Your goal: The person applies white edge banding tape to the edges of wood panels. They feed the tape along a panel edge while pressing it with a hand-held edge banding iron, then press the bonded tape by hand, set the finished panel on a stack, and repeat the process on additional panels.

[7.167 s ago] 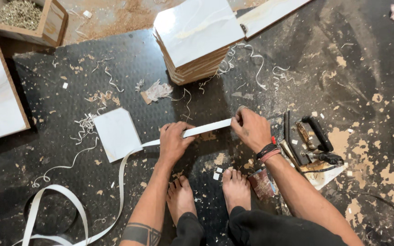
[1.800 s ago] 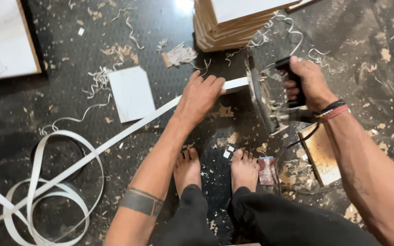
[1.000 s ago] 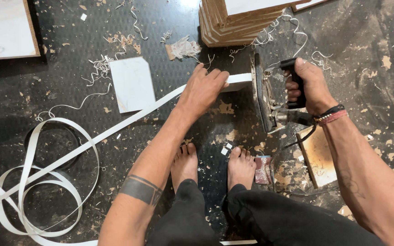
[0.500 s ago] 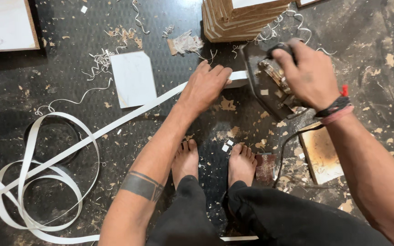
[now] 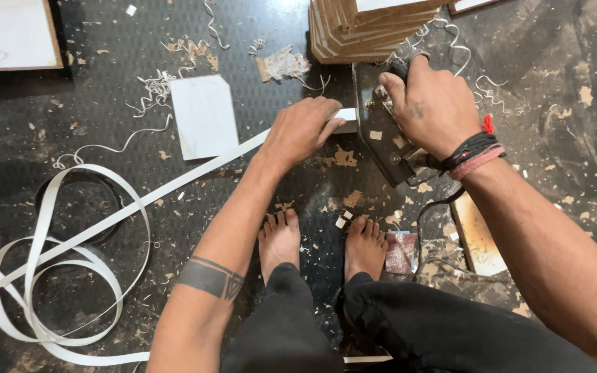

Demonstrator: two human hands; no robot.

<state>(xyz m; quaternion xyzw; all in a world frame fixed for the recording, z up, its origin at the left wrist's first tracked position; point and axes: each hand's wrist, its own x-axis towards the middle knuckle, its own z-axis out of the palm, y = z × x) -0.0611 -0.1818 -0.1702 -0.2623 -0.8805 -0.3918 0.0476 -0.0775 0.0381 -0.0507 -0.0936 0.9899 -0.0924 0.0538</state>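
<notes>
Left hand (image 5: 303, 130) pressed flat on the white plastic edge-banding strip (image 5: 195, 176). Right hand (image 5: 431, 103) gripped the dark metal clothes iron (image 5: 381, 135) at 3 o'clock of it. Stacked laminated boards (image 5: 364, 31) sat at 12.

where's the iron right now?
Head view, upper right of centre: the iron lies under the right hand, below the stacked boards, beside the left hand.
</notes>
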